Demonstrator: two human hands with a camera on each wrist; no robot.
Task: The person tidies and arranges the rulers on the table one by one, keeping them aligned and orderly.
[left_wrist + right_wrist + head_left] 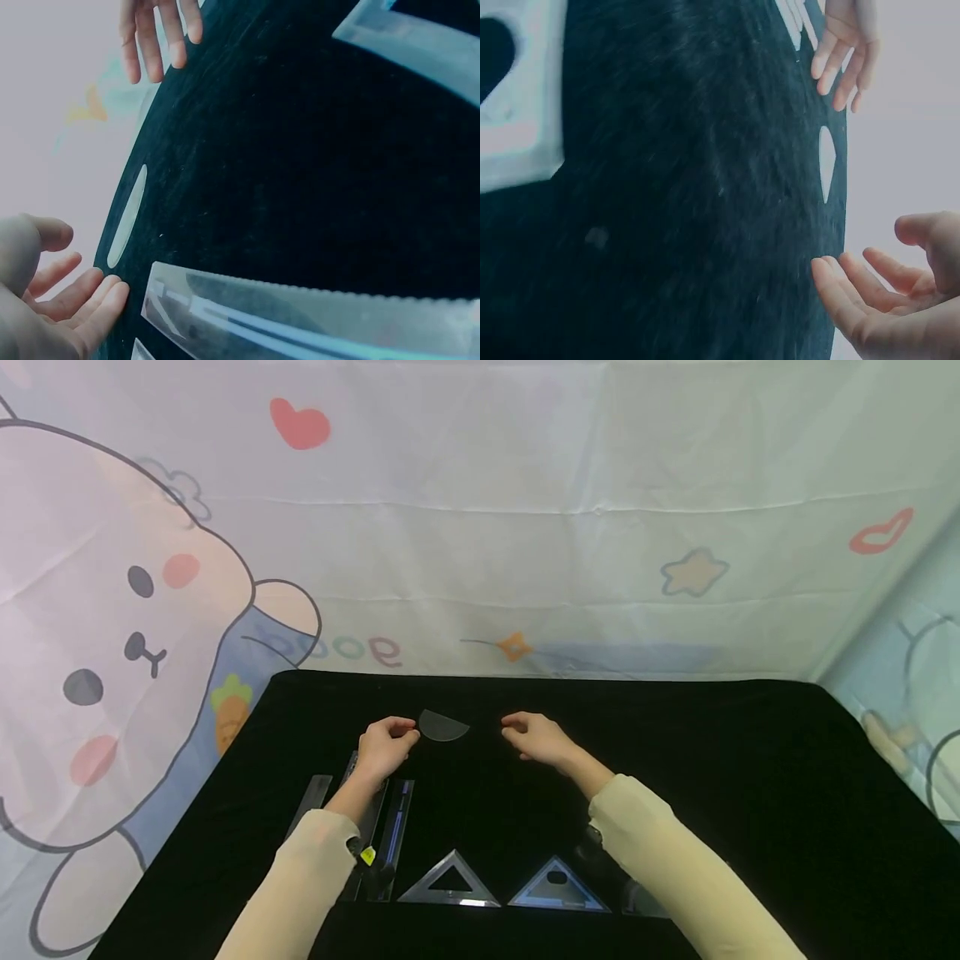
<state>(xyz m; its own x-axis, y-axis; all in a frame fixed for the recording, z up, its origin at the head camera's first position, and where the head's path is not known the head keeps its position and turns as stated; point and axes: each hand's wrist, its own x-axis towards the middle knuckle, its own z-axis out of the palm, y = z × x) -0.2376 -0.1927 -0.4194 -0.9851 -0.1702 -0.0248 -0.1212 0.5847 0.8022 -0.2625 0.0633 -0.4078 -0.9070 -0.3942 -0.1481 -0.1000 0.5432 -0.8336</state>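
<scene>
A clear half-round protractor [444,727] lies flat near the far edge of the black-covered table, between the two hands. The left hand [386,745] is close to its left end, fingers loosely bent and thumb apart; whether a fingertip touches the protractor [129,217] I cannot tell. Farther off, to the right of the protractor, the right hand [538,737] hovers with relaxed fingers and nothing between them. In the right wrist view, a gap parts the right hand [892,289] from the protractor [826,161].
Several clear rulers [400,827] lie under and beside the left forearm. Two clear triangular set squares, one plain [450,893] and one bluish [557,896], lie along the near side. Another clear piece [641,900] is partly hidden by the right sleeve. A printed curtain [480,527] hangs behind.
</scene>
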